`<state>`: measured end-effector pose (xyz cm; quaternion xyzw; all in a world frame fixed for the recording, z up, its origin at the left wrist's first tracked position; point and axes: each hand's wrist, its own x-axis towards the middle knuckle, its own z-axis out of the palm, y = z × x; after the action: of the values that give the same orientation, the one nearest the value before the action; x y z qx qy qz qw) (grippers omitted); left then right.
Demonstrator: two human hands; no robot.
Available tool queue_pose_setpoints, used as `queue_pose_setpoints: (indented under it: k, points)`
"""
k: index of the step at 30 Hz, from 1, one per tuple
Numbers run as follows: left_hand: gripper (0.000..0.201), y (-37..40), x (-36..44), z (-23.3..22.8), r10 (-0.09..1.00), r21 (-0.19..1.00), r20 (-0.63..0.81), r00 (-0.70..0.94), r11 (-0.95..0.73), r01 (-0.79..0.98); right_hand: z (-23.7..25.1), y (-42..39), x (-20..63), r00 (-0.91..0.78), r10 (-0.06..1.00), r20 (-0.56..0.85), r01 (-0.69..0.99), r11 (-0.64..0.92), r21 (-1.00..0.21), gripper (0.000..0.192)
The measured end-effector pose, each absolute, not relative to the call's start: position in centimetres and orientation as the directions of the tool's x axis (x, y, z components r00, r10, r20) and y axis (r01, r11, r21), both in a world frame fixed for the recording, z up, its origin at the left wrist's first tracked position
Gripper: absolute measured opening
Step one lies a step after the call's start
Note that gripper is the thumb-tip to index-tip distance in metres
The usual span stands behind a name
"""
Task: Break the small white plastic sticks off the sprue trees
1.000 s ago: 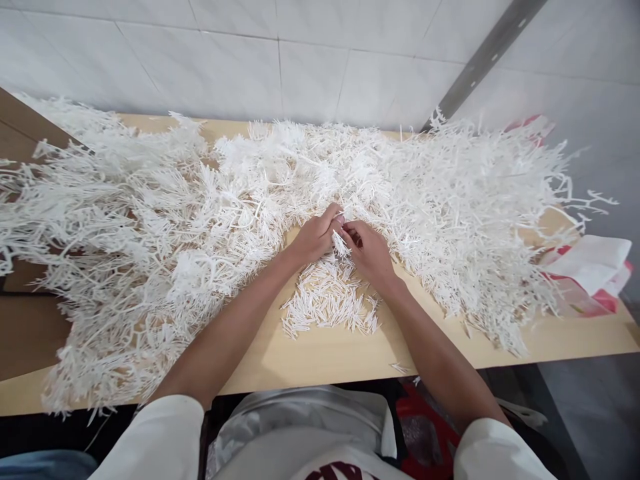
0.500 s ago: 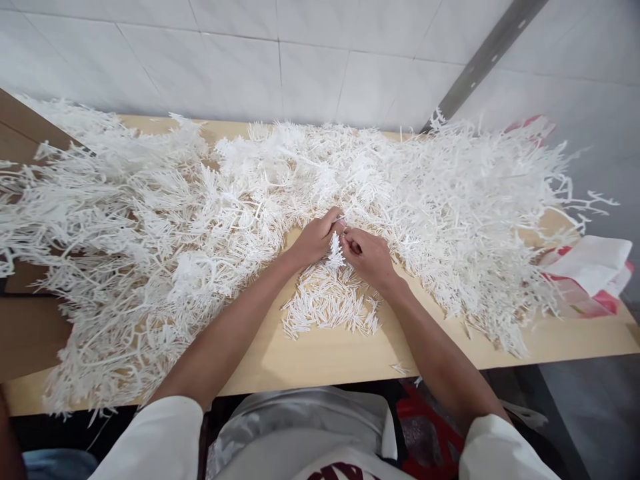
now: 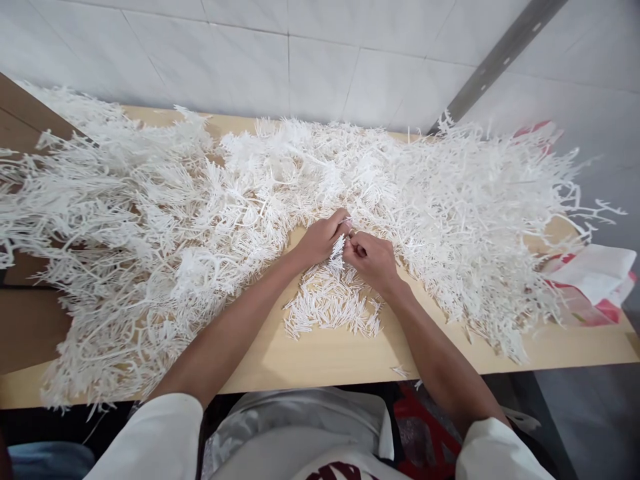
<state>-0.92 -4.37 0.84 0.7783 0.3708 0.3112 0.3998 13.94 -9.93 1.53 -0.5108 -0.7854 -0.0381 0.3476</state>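
Note:
My left hand [image 3: 320, 240] and my right hand [image 3: 373, 260] meet at the middle of a light wooden table [image 3: 330, 357]. Both pinch a small white plastic sprue piece [image 3: 337, 252] with short sticks on it, held just above a small pile of loose white sticks [image 3: 330, 303]. A huge tangle of white branched plastic sprues [image 3: 165, 220] spreads across the table to the left, behind and to the right of my hands.
A red and white plastic bag [image 3: 590, 283] lies at the table's right end. A white tiled wall [image 3: 280, 60] stands behind the table, with a grey metal strip [image 3: 495, 60] slanting up it. A brown surface [image 3: 25, 327] adjoins on the left.
My hands have stayed together over the loose stick pile, turning the small sprue piece slightly. The view has shifted a little downward.

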Motion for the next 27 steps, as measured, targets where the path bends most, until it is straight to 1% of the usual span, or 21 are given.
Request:
queue_pose_setpoints:
  k: [4, 10, 12, 14, 16, 17, 19, 21, 23, 27]
  points:
    - [0.025, -4.4, -0.9, 0.9, 0.828, 0.852, 0.198, 0.525, -0.410, 0.325, 1.7, -10.0, 14.0, -0.240, 0.820, 0.520, 0.834, 0.448, -0.323, 0.027]
    - [0.024, -4.2, -0.9, 0.7, 0.822, 0.861, 0.198, 0.533, -0.407, 0.307, 1.8, -10.3, 13.7, -0.219, 0.843, 0.491, 0.779, 0.455, -0.432, 0.023]
    - [0.025, -4.1, -1.0, 0.7, 0.835, 0.874, 0.212, 0.508, -0.394, 0.283, 2.0, -10.5, 13.5, -0.165, 0.874, 0.458, 0.766, 0.406, -0.498, 0.025]
    - [0.026, -4.0, -1.0, 0.7, 0.857, 0.888, 0.239, 0.457, -0.383, 0.255, 2.1, -10.5, 13.5, -0.073, 0.914, 0.398, 0.765, 0.308, -0.566, 0.028]
    - [0.026, -3.9, -1.1, 0.7, 0.870, 0.898, 0.257, 0.420, -0.375, 0.229, 2.2, -10.3, 13.7, 0.012, 0.940, 0.341, 0.764, 0.211, -0.610, 0.028]
    - [0.026, -3.8, -1.1, 0.8, 0.873, 0.902, 0.257, 0.415, -0.371, 0.222, 2.2, -10.1, 13.9, 0.027, 0.947, 0.320, 0.757, 0.190, -0.625, 0.025]
    - [0.026, -3.8, -1.2, 0.8, 0.869, 0.902, 0.245, 0.431, -0.367, 0.227, 2.1, -9.7, 14.3, -0.004, 0.959, 0.285, 0.736, 0.196, -0.649, 0.020]
    - [0.027, -3.9, -1.1, 0.8, 0.859, 0.894, 0.233, 0.455, -0.374, 0.247, 2.0, -9.4, 14.6, -0.068, 0.964, 0.257, 0.741, 0.221, -0.634, 0.019]
    - [0.030, -4.0, -1.1, 0.8, 0.849, 0.880, 0.232, 0.474, -0.391, 0.270, 1.9, -9.2, 14.7, -0.107, 0.964, 0.242, 0.782, 0.232, -0.578, 0.015]
    - [0.035, -4.2, -1.1, 0.9, 0.837, 0.865, 0.220, 0.501, -0.405, 0.296, 1.9, -9.3, 14.6, -0.119, 0.961, 0.251, 0.841, 0.232, -0.489, 0.023]
